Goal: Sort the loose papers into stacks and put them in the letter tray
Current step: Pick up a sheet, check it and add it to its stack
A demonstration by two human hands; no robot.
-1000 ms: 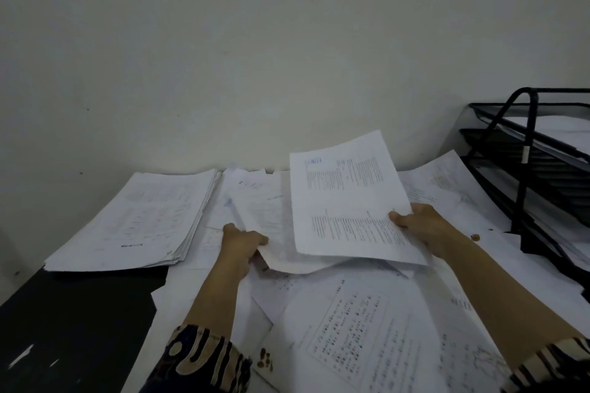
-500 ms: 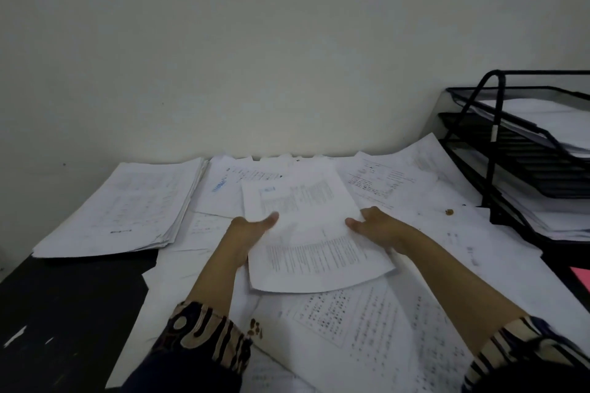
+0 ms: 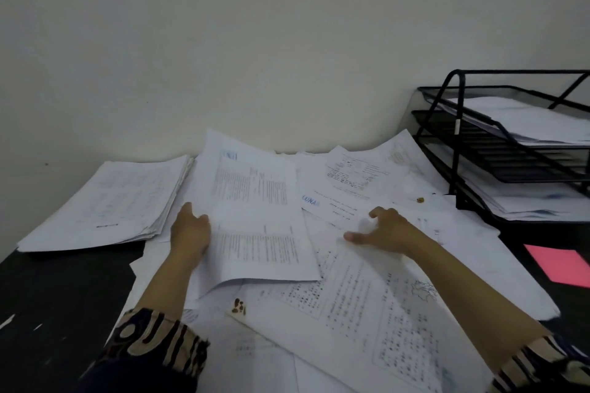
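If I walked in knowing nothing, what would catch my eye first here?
Probably the sprawl of loose white printed papers covering the dark desk, with the left hand gripping one printed sheet at its edge while the right hand rests open on the pile. Next, the black wire three-tier letter tray at the far right, already holding paper, and a neat stack of white sheets at the left.

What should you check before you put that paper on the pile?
1. Left hand holds the printed sheet: ok.
2. Right hand free, resting on loose papers: ok.
3. Stack at left lies beside the sheet, top uncovered: ok.
4. Stack edges squared: not ok, they fan out.
5. Sheet matches that stack: cannot tell, print blurred.
6. Letter tray has room: cannot tell.
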